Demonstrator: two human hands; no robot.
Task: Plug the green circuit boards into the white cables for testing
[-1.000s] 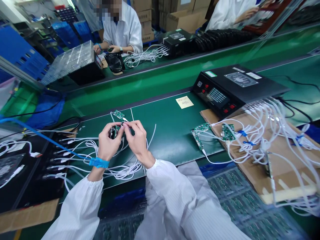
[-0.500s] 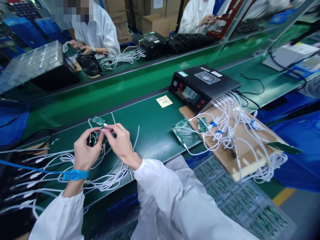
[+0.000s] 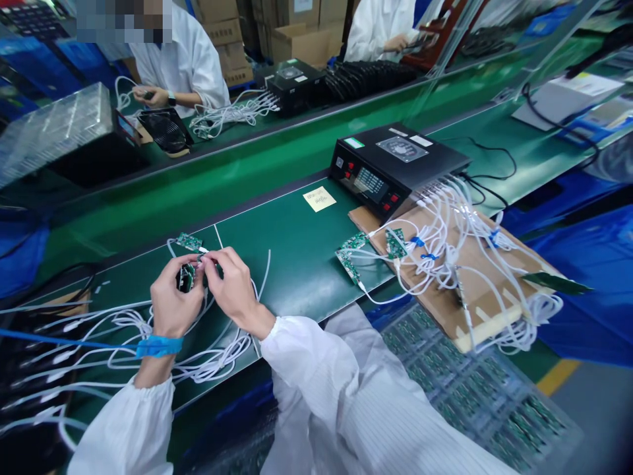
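Note:
My left hand (image 3: 174,300), with a blue wrist strap (image 3: 159,346), is closed around a small green circuit board (image 3: 186,278); fingers hide much of it. Thumb and fingers of my right hand (image 3: 235,290) pinch together at the board's upper right edge, against the left fingertips. Whatever they grip is too small and covered to name. Just beyond the hands, another circuit board (image 3: 190,242) lies on the green bench (image 3: 287,264) with a white plug at its right end. Coiled white cables (image 3: 222,359) lie below my wrists.
To the right stands a black test box (image 3: 400,168), its white cables running over a cardboard sheet (image 3: 475,297) to several boards (image 3: 349,264). A yellow note (image 3: 319,198) lies beside it. Cable ends line a black unit (image 3: 34,376) at left. Co-workers (image 3: 180,66) sit across the bench.
The camera view has shifted slightly. My left hand has turned a little and come closer to the right one, both still at the board. Across the bench, a co-worker's hands have moved.

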